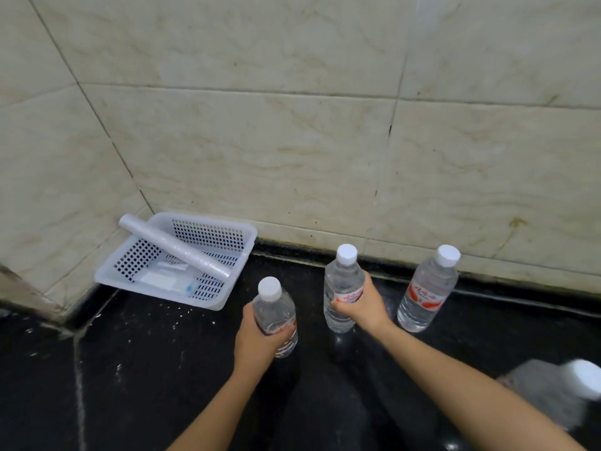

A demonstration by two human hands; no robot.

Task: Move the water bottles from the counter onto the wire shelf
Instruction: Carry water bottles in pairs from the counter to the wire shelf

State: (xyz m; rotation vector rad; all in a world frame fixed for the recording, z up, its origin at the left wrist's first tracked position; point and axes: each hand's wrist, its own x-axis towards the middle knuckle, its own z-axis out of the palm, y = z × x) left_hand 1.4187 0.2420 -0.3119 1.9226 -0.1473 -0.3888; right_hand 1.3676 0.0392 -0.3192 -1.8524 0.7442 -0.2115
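The left hand [257, 336] is closed around one clear plastic water bottle with white cap [275, 315], and the right hand [361, 304] around a second bottle [341, 284], mid-worktop. Both should rise straight up, upright, clear of the third bottle [427, 288] near the back edge.

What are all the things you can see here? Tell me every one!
water bottles: three sharp, clear with white caps and red labels, upright on the counter; two held, one free at right
blurred bottle: one, white cap, near right edge
basket: one, white plastic, in the corner, tilted against the wall
roll: one, clear film, lying across the basket
packets: white, inside the basket, number unclear
counter: one, black
wall: beige tiles
left hand: grips the left bottle
right hand: grips the middle bottle
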